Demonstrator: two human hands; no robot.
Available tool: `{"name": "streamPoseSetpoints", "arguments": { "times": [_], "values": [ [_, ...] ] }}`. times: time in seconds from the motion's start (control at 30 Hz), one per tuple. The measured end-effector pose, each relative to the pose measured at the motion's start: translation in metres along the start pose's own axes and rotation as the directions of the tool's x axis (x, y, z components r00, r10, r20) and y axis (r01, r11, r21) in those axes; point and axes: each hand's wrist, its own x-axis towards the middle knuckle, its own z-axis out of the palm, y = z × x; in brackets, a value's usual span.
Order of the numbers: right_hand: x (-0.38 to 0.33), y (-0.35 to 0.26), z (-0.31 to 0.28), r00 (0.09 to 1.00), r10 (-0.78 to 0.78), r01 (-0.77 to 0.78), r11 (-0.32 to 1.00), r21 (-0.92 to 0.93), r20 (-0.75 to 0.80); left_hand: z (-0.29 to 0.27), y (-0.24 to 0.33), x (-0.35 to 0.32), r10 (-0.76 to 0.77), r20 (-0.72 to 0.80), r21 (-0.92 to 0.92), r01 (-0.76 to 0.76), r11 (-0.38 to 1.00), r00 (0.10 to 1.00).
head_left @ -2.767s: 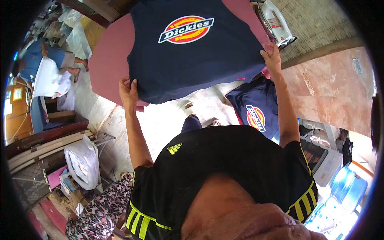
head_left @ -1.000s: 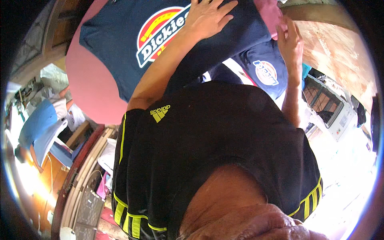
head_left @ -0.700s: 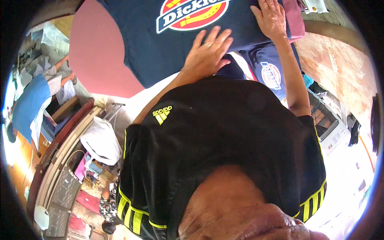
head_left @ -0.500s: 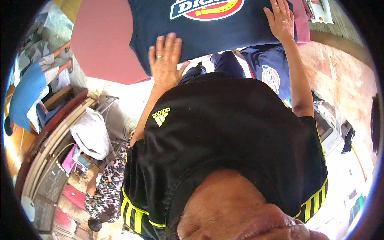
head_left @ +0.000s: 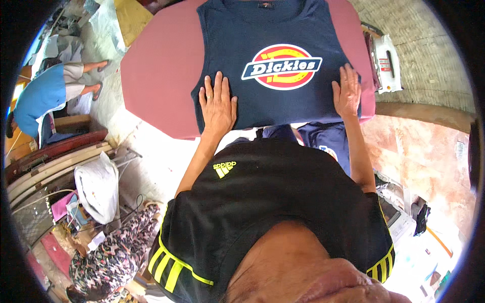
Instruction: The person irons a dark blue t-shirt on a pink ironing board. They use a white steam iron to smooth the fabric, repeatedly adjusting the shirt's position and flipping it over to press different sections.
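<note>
A navy sleeveless shirt with a round red and yellow badge lies flat, print up, on a dusty-pink padded board. My left hand rests palm down on the shirt's lower left corner, fingers spread, a ring on one finger. My right hand lies flat on the lower right edge of the shirt. Neither hand grips the cloth. My black shirt with yellow stripes fills the lower middle of the view.
A white iron sits at the board's right end. More navy shirts lie below the board. A person in blue is at far left. A white bag, patterned cloth and clutter fill the lower left.
The shirt, held up by its edges earlier, now lies flat on the board. My hands swept over it and have settled at its lower left and right corners.
</note>
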Motion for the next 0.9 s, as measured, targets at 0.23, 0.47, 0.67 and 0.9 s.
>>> {"name": "streamPoseSetpoints", "arguments": {
  "times": [0.23,0.47,0.67,0.9],
  "values": [
    [0.071,0.006,0.012,0.985,-0.156,0.153,0.987,0.041,0.076,0.026,-0.036,0.142,0.066,-0.128,0.054,-0.06,0.997,0.99],
    [0.215,0.006,0.083,0.953,-0.3,0.295,0.949,0.113,0.027,0.052,-0.081,0.237,0.093,-0.259,0.048,-0.083,0.995,0.961],
    [0.272,-0.009,0.106,0.975,-0.12,0.139,0.986,0.096,-0.185,0.049,-0.111,0.256,-0.02,-0.287,0.009,0.024,1.0,0.958],
    [0.261,-0.167,0.078,0.925,-0.354,0.351,0.665,0.659,-0.135,0.035,-0.132,0.288,-0.094,-0.209,-0.16,0.06,0.985,0.973]
  ]
}}
